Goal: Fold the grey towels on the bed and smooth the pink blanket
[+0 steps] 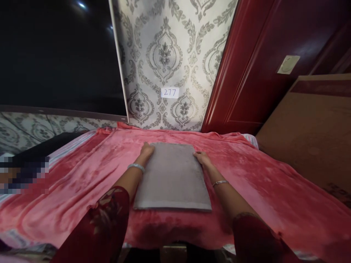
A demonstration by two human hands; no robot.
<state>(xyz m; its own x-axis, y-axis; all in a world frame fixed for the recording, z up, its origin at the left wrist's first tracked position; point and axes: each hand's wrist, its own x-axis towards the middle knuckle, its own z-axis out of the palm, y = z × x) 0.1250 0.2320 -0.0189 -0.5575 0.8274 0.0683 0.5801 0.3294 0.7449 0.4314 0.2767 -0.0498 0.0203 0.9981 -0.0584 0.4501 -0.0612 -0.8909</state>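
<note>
A flat grey folded cloth (172,177) lies on a pink plush blanket (82,182) that covers the surface in front of me. My left hand (147,150) rests at the cloth's far left corner, fingers curled on its edge. At the far right corner my right hand (201,157) also touches the edge with its fingers bent onto it. Both wrists wear thin bangles, and dark red patterned sleeves cover my forearms.
A large dark screen (57,54) hangs on the patterned wallpaper at the back left. A small label reading 277 (170,92) is stuck to the wall. A dark red door (274,54) and a brown cardboard panel (309,135) stand at the right.
</note>
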